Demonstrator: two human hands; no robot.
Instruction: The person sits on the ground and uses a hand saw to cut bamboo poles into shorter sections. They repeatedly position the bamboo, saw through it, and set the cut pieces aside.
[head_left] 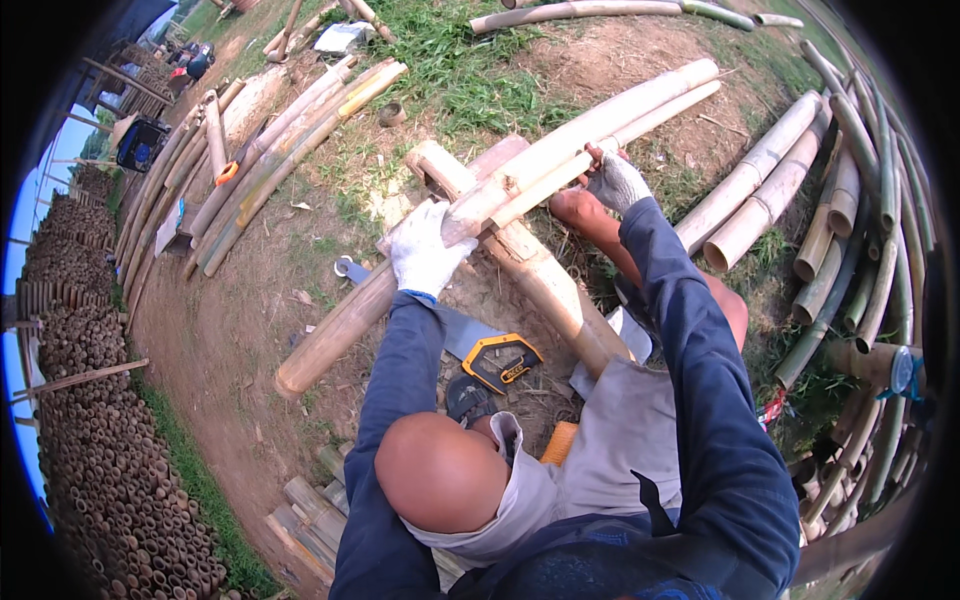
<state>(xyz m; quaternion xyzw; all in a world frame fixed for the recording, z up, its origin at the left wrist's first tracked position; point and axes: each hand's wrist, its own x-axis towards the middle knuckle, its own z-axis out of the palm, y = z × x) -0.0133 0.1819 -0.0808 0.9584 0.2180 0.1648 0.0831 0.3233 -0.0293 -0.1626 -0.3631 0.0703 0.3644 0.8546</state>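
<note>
Along the left edge of the frame sat a massive stack of cut bamboo tubes (130, 450), easily the biggest thing around. Next came a heap of long bamboo poles (845, 190) on the right, then a slimmer row of poles (300, 140) at upper left, all on the ground.

Dead centre was the pale bamboo pole (590, 128), slanting toward upper right, with a thin strip (655, 118) along its lower side. It crossed above a stout bamboo log (545, 280). Couldn't tell if the browner length (335, 335) at lower left was the same piece.

Gloved left hand (427, 245), just left of centre: fingers clamped over the bamboo. Gloved right hand (615, 182), upper right of centre: fingers up by the strip's underside, but I couldn't tell if they were gripping.

Below centre lay a handsaw (490, 355) with a yellow-and-black handle. Smallest was a stubby bamboo ring (392, 113), upper left of centre.
</note>
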